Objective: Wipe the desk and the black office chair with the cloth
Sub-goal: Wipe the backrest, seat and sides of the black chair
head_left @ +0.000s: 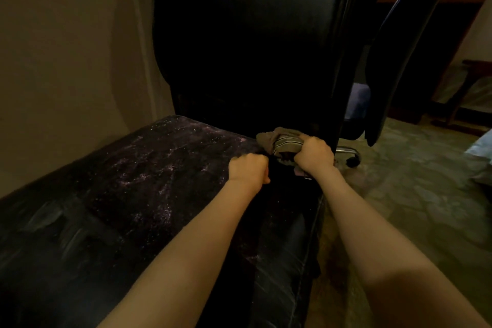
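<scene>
Reader: Two bare forearms enter from the lower edge, over the black office chair (pixel 186 157). What are the hands doing?

Legend: Left hand (pixel 249 168): fingers curled into a fist resting on the worn, flaking seat (pixel 119 181); whether they pinch anything beneath them cannot be told. Right hand (pixel 315 154): fingers clamped round the bunched cloth (pixel 282 142), which lies at the rear right of the seat, touching the foot of the backrest (pixel 253 34).

Reader: How should the cloth handle?

Legend: By its look it is soft, light and limp. It folds wherever it is gripped, so a full-palm hold on the wad, as shown, probably gives the firmest wiping pressure. The seat's cracked covering looks fragile, and hard rubbing could lift more flakes. The chair likely rolls on its caster (pixel 352 160), seen beyond on the floor (pixel 412 194), so bracing with the free hand seems wise. No tabletop can be made out.
</scene>
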